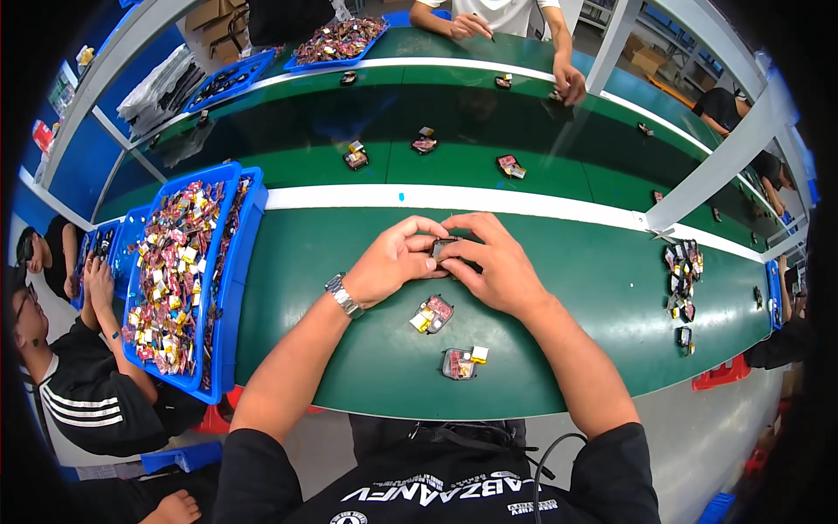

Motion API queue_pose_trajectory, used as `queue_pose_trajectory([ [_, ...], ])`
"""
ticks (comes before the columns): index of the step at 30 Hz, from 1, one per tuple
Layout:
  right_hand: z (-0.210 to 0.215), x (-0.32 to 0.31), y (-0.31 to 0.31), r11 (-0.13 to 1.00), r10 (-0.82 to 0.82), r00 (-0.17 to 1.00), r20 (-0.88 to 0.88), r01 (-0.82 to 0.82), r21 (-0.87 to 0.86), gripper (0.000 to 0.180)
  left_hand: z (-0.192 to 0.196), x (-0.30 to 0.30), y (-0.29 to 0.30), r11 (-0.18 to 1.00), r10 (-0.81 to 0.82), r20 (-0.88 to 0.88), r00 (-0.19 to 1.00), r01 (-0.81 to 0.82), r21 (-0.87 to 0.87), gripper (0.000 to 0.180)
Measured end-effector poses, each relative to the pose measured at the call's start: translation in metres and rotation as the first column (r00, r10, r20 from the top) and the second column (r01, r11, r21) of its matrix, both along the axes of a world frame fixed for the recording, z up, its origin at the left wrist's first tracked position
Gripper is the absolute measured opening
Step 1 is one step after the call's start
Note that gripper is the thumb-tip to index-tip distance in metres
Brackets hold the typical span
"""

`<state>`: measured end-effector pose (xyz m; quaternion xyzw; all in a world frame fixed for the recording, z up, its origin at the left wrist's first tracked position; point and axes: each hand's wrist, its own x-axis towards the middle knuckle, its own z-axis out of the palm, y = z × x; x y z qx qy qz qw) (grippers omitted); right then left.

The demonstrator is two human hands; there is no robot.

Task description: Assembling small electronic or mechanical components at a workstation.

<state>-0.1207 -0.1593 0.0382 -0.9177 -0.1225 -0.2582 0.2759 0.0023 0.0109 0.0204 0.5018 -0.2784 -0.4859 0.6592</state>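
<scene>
Both my hands meet over the green bench around a small black plastic housing (443,248). My left hand (403,253) grips its left side with bent fingers, a metal watch on that wrist. From the right, my right hand (491,262) presses fingers and thumb on the same housing; most of it is hidden by the fingers. Just below my hands lies an open black housing with a red circuit board and a yellow-white part (432,314). Nearer me rests a similar housing (459,363) with a white-yellow piece at its corner.
At the left stands a blue tray (206,367) heaped with small boards and wired parts. Several assembled housings (683,271) are clustered on the right of the bench. Beyond the white rail (524,203), a belt carries scattered housings (511,166). Co-workers sit left, right and across.
</scene>
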Motion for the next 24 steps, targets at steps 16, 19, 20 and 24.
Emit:
queue_pose_trajectory([
  [16, -0.004, -0.006, 0.001, 0.974, 0.031, 0.996, -0.086, -0.01, 0.228, 0.006, -0.001, -0.001, 0.001, 1.0, -0.012, 0.013, 1.0, 0.012, 0.013, 0.03],
  [19, -0.007, -0.005, 0.005, 0.968, -0.05, 0.997, -0.06, 0.063, 0.242, 0.006, -0.001, -0.001, -0.001, 0.999, -0.007, -0.039, 0.999, 0.005, -0.035, 0.029],
  [20, -0.007, -0.005, 0.006, 0.965, -0.088, 0.995, -0.042, 0.096, 0.245, 0.006, -0.001, -0.001, -0.001, 0.998, -0.013, -0.07, 0.997, 0.01, -0.055, 0.029],
  [24, -0.007, -0.003, 0.013, 0.965, -0.107, 0.994, -0.036, 0.112, 0.237, 0.007, 0.0, -0.001, -0.001, 0.999, -0.007, -0.039, 0.999, 0.005, -0.044, 0.028],
])
